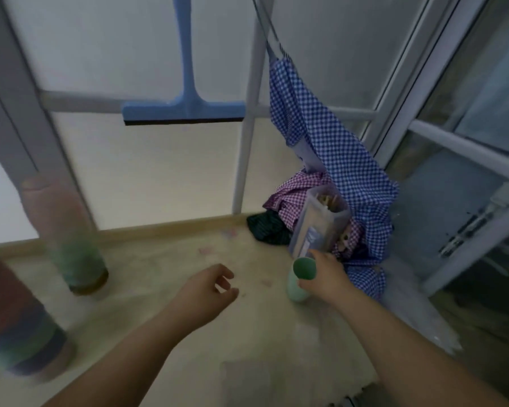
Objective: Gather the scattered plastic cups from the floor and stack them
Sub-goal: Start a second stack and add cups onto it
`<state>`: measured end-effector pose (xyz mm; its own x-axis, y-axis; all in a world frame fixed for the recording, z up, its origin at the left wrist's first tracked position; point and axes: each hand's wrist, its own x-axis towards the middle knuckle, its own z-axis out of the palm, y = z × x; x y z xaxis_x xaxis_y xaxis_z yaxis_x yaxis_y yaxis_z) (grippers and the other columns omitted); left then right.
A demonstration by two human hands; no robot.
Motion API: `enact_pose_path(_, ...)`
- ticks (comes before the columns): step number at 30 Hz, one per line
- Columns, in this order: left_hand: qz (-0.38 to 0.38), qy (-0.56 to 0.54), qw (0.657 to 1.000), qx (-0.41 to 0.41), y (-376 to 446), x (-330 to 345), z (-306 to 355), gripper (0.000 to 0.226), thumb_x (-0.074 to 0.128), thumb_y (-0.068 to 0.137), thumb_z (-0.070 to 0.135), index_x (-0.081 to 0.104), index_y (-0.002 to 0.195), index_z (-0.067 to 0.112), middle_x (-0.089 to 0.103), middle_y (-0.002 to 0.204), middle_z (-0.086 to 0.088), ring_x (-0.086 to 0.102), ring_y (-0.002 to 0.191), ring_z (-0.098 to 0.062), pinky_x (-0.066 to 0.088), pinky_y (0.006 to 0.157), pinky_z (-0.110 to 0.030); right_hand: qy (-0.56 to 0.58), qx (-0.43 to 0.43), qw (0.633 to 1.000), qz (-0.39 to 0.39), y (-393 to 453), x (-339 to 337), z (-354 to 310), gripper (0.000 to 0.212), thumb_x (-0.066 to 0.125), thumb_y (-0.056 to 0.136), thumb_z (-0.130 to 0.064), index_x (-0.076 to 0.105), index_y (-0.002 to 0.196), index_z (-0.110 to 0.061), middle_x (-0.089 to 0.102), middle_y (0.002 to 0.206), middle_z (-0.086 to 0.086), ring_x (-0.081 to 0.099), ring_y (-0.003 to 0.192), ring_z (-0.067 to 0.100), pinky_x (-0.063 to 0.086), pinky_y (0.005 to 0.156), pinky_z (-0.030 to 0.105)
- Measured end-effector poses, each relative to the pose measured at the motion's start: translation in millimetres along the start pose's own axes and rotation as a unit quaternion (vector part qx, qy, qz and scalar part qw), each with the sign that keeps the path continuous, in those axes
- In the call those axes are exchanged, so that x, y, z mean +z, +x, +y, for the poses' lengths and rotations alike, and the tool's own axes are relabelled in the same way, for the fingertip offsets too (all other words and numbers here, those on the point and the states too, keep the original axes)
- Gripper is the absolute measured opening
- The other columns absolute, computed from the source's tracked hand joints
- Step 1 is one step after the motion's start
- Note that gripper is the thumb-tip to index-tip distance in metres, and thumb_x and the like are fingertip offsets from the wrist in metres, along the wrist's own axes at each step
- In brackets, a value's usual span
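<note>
Right grip (325, 273) around green cup (301, 277)

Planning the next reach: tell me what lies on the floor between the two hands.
Head view: only bare floor lies between the open left hand and the right hand, which grips a green cup.

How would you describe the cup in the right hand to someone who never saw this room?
Find the blue checked cloth hanging at the right. Below it, the right hand grips a pale green cup standing alone, unlike the tall stacks at the left.
</note>
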<state>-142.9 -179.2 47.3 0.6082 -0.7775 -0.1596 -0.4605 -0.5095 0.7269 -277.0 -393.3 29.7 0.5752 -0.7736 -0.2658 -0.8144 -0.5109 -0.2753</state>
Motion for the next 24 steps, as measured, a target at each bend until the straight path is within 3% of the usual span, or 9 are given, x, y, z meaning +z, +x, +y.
enact_pose_path(4, -0.006, -0.006, 1.000, -0.027, 15, 21, 8, 0.031, 0.059, 0.086, 0.033, 0.055, 0.114, 0.022, 0.060, 0.099, 0.007, 0.059, 0.081, -0.008, 0.044, 0.063, -0.015, -0.008, 0.000, 0.999, -0.038, 32, 9, 19, 0.096, 0.071, 0.070, -0.047, 0.019, 0.146, -0.019, 0.032, 0.147, 0.010, 0.031, 0.135, 0.032, 0.035, 0.105, 0.039)
enact_pose_path(8, -0.005, -0.016, 0.998, -0.057, 17, 28, 4, 0.030, 0.059, 0.086, 0.032, 0.056, 0.114, 0.021, 0.062, 0.102, 0.005, 0.063, 0.087, -0.014, 0.048, 0.069, -0.022, 0.013, -0.003, 0.999, -0.046, 46, 23, 19, 0.090, 0.071, 0.073, -0.042, 0.021, 0.143, -0.016, 0.037, 0.141, 0.013, 0.040, 0.128, 0.030, 0.040, 0.099, 0.035)
enact_pose_path(14, 0.031, -0.046, 0.994, -0.096, 4, 17, -17, 0.025, 0.062, 0.084, 0.030, 0.057, 0.107, 0.022, 0.058, 0.086, 0.013, 0.058, 0.071, -0.007, 0.046, 0.058, -0.018, 0.062, -0.042, 0.997, -0.017, 36, 22, -9, 0.079, 0.074, 0.066, -0.042, 0.040, 0.133, -0.015, 0.044, 0.133, 0.013, 0.049, 0.117, 0.029, 0.046, 0.095, 0.035)
enact_pose_path(17, 0.060, -0.064, 0.989, -0.115, -11, 2, -27, 0.023, 0.064, 0.083, 0.030, 0.054, 0.104, 0.025, 0.058, 0.084, 0.011, 0.057, 0.069, -0.009, 0.045, 0.058, -0.020, 0.095, -0.096, 0.991, -0.019, 14, 13, -42, 0.085, 0.072, 0.068, -0.043, 0.033, 0.140, -0.018, 0.036, 0.141, 0.011, 0.042, 0.126, 0.028, 0.041, 0.101, 0.036)
enact_pose_path(21, 0.089, -0.110, 0.980, -0.142, -41, -23, -39, 0.035, 0.064, 0.082, 0.034, 0.055, 0.112, 0.020, 0.063, 0.090, 0.003, 0.064, 0.081, -0.019, 0.050, 0.072, -0.031, 0.165, -0.165, 0.972, -0.022, -38, 6, -89, 0.073, 0.073, 0.070, -0.037, 0.038, 0.132, -0.021, 0.042, 0.125, 0.002, 0.044, 0.102, 0.014, 0.042, 0.075, 0.023)
enact_pose_path(24, 0.099, -0.143, 0.973, -0.151, -74, -43, -54, 0.041, 0.062, 0.083, 0.039, 0.051, 0.117, 0.020, 0.063, 0.099, -0.001, 0.065, 0.088, -0.019, 0.052, 0.078, -0.034, 0.236, -0.186, 0.953, -0.046, -82, 16, -119, 0.067, 0.076, 0.065, -0.037, 0.041, 0.121, -0.024, 0.048, 0.121, -0.002, 0.055, 0.100, 0.014, 0.051, 0.067, 0.024)
